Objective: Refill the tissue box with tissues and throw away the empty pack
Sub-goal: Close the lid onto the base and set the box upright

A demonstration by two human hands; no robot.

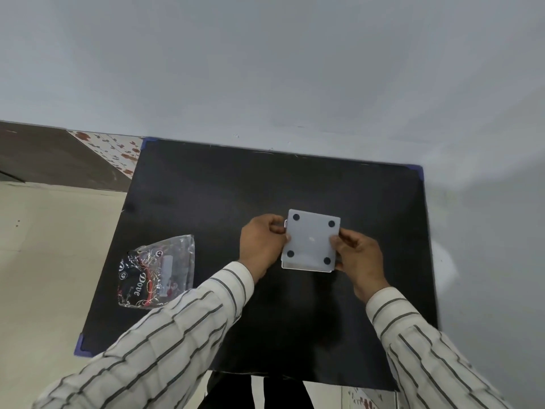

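Note:
A square, translucent white tissue box (311, 240) lies upside down over the middle of the black table (206, 202), its base with four dark round feet facing me. My left hand (261, 246) grips the box's left edge and my right hand (358, 258) grips its right edge. A crumpled clear plastic tissue pack (156, 274), printed in black and red with the word "Dove", rests flat on the table at the left, apart from both hands. I cannot see any tissues.
The table stands against a pale grey wall (295, 69). Blue corner guards mark its corners, such as the near-left one (81, 345). Beige floor (44, 246) lies to the left, with a floral tiled strip (112, 152) along the wall.

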